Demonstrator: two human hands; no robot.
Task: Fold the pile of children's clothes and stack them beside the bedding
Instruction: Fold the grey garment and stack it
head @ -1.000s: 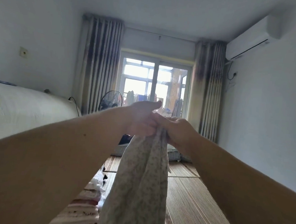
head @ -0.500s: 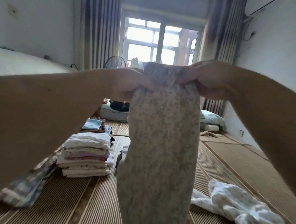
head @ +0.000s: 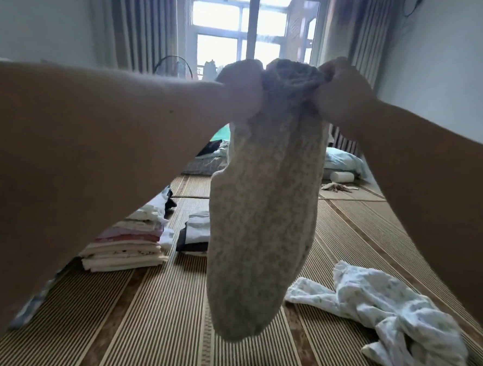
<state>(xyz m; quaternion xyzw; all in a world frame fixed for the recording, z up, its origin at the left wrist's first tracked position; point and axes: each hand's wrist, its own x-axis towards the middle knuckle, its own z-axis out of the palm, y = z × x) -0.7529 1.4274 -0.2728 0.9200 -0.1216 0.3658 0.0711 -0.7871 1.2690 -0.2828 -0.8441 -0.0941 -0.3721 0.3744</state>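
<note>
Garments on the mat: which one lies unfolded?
The white printed garment at the right: it lies crumpled and spread out, while the tall stack and the smaller stack at the left are neatly folded.

The left grip (head: 240,89) and right grip (head: 341,95) are held up close together. Each pinches the bunched top edge of a speckled garment (head: 260,226), which hangs straight down between the arms. On the mat (head: 154,333) to the left sits a stack (head: 129,246) of folded clothes, with a smaller pile (head: 196,233) just beside it. A crumpled white garment (head: 382,310) lies to the right. Bedding (head: 340,162) lies at the far end below the window (head: 244,27).
</note>
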